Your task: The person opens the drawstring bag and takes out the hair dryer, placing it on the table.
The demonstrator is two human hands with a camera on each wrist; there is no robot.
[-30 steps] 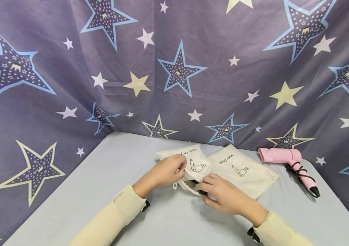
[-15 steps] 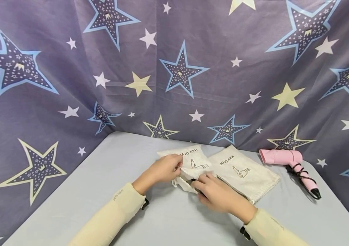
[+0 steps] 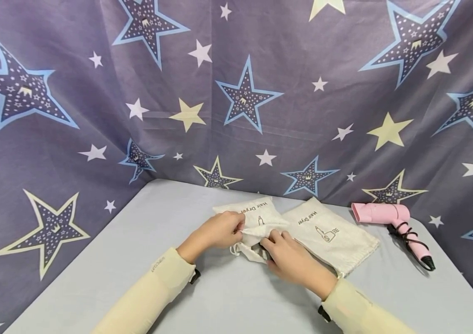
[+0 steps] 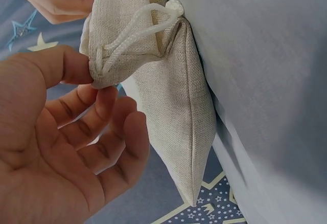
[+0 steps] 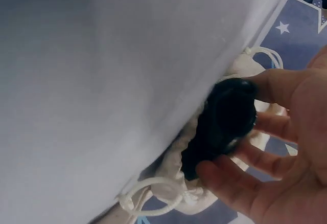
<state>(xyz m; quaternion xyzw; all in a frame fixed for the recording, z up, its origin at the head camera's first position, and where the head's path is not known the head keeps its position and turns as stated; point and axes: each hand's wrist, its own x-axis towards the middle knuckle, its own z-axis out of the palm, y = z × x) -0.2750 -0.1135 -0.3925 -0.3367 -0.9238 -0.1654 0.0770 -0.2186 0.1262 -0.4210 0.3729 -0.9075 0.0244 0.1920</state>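
Note:
A beige drawstring bag [image 3: 270, 214] printed "Hair Dryer" lies near the middle of the table, its mouth facing the person. My left hand [image 3: 220, 229] pinches the edge of that mouth between thumb and index finger. In the left wrist view, white drawstring [image 4: 135, 27] loops beside the pinched corner. My right hand [image 3: 292, 260] is at the opening. As the right wrist view shows, its fingers are around a black rounded object [image 5: 232, 111] sitting in the bag's mouth. Most of that object is hidden by the cloth.
A second beige "Hair Dryer" bag [image 3: 338, 243] lies flat just right of the first. Further right is a pink hair dryer [image 3: 382, 212] with its black cord [image 3: 405, 236] wound about the handle. A star-patterned curtain [image 3: 236, 139] hangs behind the pale table [image 3: 107, 260].
The bag's mouth flap has been folded further back over the print. My right hand has shifted slightly left into the opening, and the black object shows less in the head view.

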